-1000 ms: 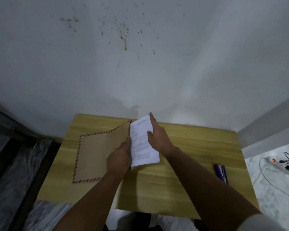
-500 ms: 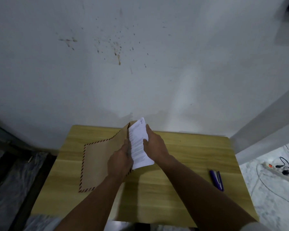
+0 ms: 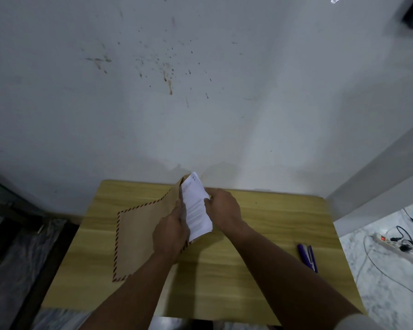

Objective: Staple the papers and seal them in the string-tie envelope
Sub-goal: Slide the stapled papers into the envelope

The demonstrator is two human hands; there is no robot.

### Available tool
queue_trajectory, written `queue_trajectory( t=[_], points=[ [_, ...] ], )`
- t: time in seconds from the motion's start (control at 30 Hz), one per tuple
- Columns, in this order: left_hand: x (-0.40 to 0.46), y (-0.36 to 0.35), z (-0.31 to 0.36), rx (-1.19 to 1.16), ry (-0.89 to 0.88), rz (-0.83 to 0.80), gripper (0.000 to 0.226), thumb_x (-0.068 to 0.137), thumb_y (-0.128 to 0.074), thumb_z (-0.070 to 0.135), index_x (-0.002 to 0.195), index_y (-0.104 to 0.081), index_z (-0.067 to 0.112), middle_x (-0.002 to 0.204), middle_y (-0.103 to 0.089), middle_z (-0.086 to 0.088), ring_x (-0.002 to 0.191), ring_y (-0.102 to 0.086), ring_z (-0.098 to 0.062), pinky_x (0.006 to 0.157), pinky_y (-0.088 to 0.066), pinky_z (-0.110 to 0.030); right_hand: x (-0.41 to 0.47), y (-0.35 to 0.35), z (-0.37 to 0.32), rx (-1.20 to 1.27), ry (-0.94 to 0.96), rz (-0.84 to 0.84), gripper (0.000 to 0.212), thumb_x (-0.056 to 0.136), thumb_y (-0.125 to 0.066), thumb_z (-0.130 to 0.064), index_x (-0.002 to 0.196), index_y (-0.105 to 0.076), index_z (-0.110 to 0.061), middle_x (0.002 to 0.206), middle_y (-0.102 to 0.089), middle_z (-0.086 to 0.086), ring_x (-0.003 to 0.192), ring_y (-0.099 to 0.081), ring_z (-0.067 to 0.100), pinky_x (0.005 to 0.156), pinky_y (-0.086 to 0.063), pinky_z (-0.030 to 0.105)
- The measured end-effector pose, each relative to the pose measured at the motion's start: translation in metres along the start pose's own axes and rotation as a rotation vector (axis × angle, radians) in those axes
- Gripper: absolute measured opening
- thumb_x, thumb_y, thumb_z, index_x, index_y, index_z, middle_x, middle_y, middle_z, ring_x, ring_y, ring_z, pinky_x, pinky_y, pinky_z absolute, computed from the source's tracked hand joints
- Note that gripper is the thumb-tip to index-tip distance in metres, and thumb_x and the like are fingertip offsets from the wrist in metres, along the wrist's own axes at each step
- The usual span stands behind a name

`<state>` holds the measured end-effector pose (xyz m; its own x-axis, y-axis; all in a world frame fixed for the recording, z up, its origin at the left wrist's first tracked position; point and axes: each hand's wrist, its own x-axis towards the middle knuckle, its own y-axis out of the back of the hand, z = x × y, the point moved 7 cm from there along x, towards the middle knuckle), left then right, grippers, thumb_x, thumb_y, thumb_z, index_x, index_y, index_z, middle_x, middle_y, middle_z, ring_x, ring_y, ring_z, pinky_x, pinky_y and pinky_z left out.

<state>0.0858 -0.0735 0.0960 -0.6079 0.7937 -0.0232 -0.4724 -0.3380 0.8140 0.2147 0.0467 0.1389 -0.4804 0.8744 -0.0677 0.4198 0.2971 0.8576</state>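
sliding the papers (image 3: pixel 197 206) into the envelope (image 3: pixel 143 234) is the step you are in the middle of, as far as this view lets me judge. your left hand (image 3: pixel 171 236) grips the envelope at its open right edge, fingers curled round the mouth, holding that side lifted off the table (image 3: pixel 260 270) while the far left part lies near the wood. your right hand (image 3: pixel 222 209) pinches the white sheets along their right edge, thumb and fingers bent round them. the papers stand tilted at the mouth, their left edge hidden behind your left hand and the brown flap, so some of the stack seems to be inside already, but most of the printed face is plainly outside.

what looks done: a small dark mark sits at the top corner of the sheets, which may be a staple, though it is too small to tell for sure. the purple stapler (image 3: pixel 308 257) lies on the table well apart to your right, untouched by either hand, which fits stapling being finished.

what is left, by my reading: push the stack fully in, lay the envelope flat, fold the flap and wind the string. i cannot see the string or its button from here.
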Motion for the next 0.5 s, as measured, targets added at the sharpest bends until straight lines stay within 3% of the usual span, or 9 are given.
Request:
queue_trajectory(
  t=[0.1,0.27,0.4,0.5],
  points=[
    [0.001,-0.002,0.003,0.042,-0.009,-0.036,0.052,0.108,-0.027,0.044,0.159,-0.018,0.039,0.079,-0.068,-0.003,0.068,-0.063,-0.021,0.063,-0.056,-0.036,0.002,0.001,-0.004,-0.101,0.018,0.015,0.034,0.101,-0.048,-0.031,0.131,-0.064,-0.03,0.107,-0.066,-0.001,0.095,-0.066,0.02,0.074,-0.054,0.032],
    [-0.001,-0.001,0.009,0.041,-0.02,-0.069,0.048,0.107,-0.036,0.036,0.155,-0.037,0.027,0.09,-0.072,-0.006,0.075,-0.066,-0.024,0.068,-0.055,-0.036,0.004,0.0,-0.013,-0.134,0.102,0.015,0.034,0.102,-0.047,-0.027,0.132,-0.063,-0.029,0.101,-0.061,0.002,0.093,-0.062,0.022,0.072,-0.049,0.032],
    [-0.005,0.0,0.01,0.042,-0.034,-0.078,0.048,0.106,-0.042,0.03,0.154,-0.038,0.029,0.082,-0.067,-0.001,0.069,-0.062,-0.021,0.061,-0.046,-0.03,0.01,-0.005,-0.006,-0.152,0.105,-0.009,0.034,0.101,-0.047,-0.031,0.131,-0.064,-0.031,0.103,-0.07,0.0,0.097,-0.065,0.023,0.081,-0.052,0.035],
    [-0.006,0.002,0.011,0.027,-0.024,-0.08,0.048,0.106,-0.04,0.034,0.154,-0.038,0.03,0.077,-0.062,0.002,0.067,-0.061,-0.02,0.06,-0.046,-0.029,0.013,-0.004,-0.001,-0.223,0.089,-0.016,0.032,0.101,-0.046,-0.034,0.128,-0.063,-0.036,0.102,-0.073,-0.004,0.103,-0.064,0.025,0.093,-0.046,0.042]
  ],
)
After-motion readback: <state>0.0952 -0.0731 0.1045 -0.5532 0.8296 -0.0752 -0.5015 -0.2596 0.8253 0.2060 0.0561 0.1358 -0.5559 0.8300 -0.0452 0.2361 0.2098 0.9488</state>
